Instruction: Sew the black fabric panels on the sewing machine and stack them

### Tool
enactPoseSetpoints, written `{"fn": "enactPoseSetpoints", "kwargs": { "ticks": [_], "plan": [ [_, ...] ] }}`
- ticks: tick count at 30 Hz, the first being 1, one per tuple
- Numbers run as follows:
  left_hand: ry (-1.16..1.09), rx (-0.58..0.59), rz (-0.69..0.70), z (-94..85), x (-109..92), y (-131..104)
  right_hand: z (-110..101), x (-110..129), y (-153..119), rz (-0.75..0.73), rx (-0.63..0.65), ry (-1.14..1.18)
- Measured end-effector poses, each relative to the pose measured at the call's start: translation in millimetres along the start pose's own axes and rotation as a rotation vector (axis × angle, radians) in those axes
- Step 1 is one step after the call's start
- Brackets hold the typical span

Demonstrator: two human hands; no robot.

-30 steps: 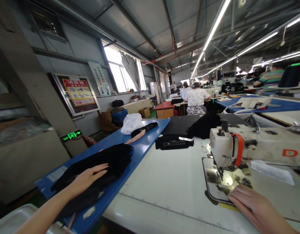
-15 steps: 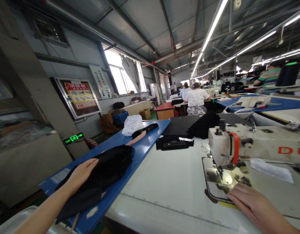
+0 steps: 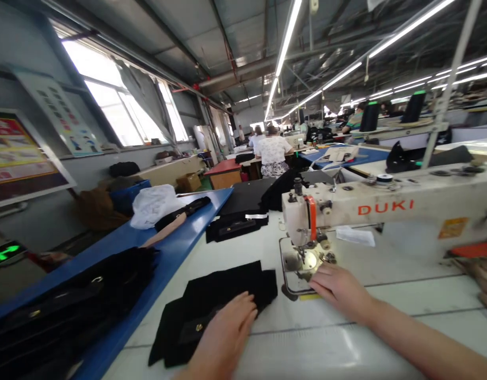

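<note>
A black fabric piece (image 3: 227,285) with a small gold-coloured fitting lies on the white sewing table. Across its near side rests my left hand (image 3: 230,327), fingers stretched out and close together, its thumb hidden. My right hand (image 3: 338,287) is beside the needle plate (image 3: 309,261) of the sewing machine (image 3: 346,206), fingers bent and pressed together; anything between them is hidden. On the blue side table (image 3: 188,221) to the left is a pile of similar black pieces (image 3: 81,301).
Farther back lie another black piece (image 3: 237,227) with a white strip and a dark fabric heap (image 3: 283,190). A white plastic bag (image 3: 154,206) sits on the blue table. A white strip (image 3: 354,236) lies behind the needle area. A co-worker (image 3: 273,153) is seated ahead.
My left hand has moved right from the pile to the sewing table, where a black piece now lies under it. My right hand stays by the needle plate. The view has turned right.
</note>
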State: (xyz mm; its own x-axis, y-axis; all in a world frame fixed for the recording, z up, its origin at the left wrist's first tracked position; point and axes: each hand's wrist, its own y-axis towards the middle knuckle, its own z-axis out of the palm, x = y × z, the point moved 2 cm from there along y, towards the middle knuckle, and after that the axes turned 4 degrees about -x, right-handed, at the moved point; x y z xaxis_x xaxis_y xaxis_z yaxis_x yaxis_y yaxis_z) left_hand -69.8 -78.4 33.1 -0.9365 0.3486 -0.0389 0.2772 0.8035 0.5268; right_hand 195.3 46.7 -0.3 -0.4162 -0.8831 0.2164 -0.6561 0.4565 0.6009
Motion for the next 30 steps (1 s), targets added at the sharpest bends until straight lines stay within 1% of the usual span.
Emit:
{"fn": "enactPoseSetpoints", "kwargs": {
  "ticks": [1,2,4,7,10,12,15,18,20,22,23,25,26,28,30],
  "plan": [
    [-0.072,0.034,-0.019,15.4,-11.9,1.3,-0.2,-0.7,0.4,0.004,-0.001,-0.014],
    [-0.135,0.057,-0.047,26.6,-20.4,3.5,-0.4,-1.6,1.0,0.006,0.002,-0.024],
    [-0.242,0.070,-0.114,38.8,-27.5,11.4,-1.0,-3.8,2.4,0.025,-0.011,-0.048],
    [-0.356,0.079,-0.208,45.7,-23.5,26.6,-3.0,-6.2,4.8,0.051,-0.038,-0.070],
    [-0.406,0.088,-0.245,50.5,-19.1,35.3,-5.4,-5.9,7.1,0.069,-0.051,-0.082],
    [-0.409,0.113,-0.225,53.6,-19.3,36.3,-6.3,-5.2,7.7,0.098,-0.064,-0.085],
    [-0.369,0.141,-0.158,56.6,-19.2,38.1,-7.1,-5.8,5.3,0.180,-0.110,-0.062],
    [-0.290,0.080,-0.084,59.6,-13.9,49.6,-11.8,-13.1,-0.8,0.232,-0.127,-0.037],
    [-0.210,0.065,-0.014,65.9,-9.9,61.0,-20.9,-26.1,-5.4,0.260,-0.092,-0.068],
    [-0.119,0.117,0.044,76.5,-7.7,70.5,-36.1,-47.8,-10.1,0.350,-0.043,-0.159],
    [-0.078,0.159,0.058,82.4,-7.4,73.6,-45.3,-61.2,-12.8,0.426,-0.026,-0.223],
    [-0.018,0.232,0.054,92.6,-8.1,76.2,-62.6,-88.3,-18.5,0.583,0.058,-0.365],
    [0.003,0.260,0.043,96.2,-8.8,76.3,-69.9,-100.0,-21.0,0.627,0.078,-0.402],
    [0.028,0.295,0.020,100.1,-10.6,75.4,-78.6,-117.1,-24.9,0.660,0.126,-0.440],
    [0.037,0.310,-0.001,100.4,-12.3,74.6,-80.0,-125.3,-26.7,0.657,0.166,-0.456]
  ]
}}
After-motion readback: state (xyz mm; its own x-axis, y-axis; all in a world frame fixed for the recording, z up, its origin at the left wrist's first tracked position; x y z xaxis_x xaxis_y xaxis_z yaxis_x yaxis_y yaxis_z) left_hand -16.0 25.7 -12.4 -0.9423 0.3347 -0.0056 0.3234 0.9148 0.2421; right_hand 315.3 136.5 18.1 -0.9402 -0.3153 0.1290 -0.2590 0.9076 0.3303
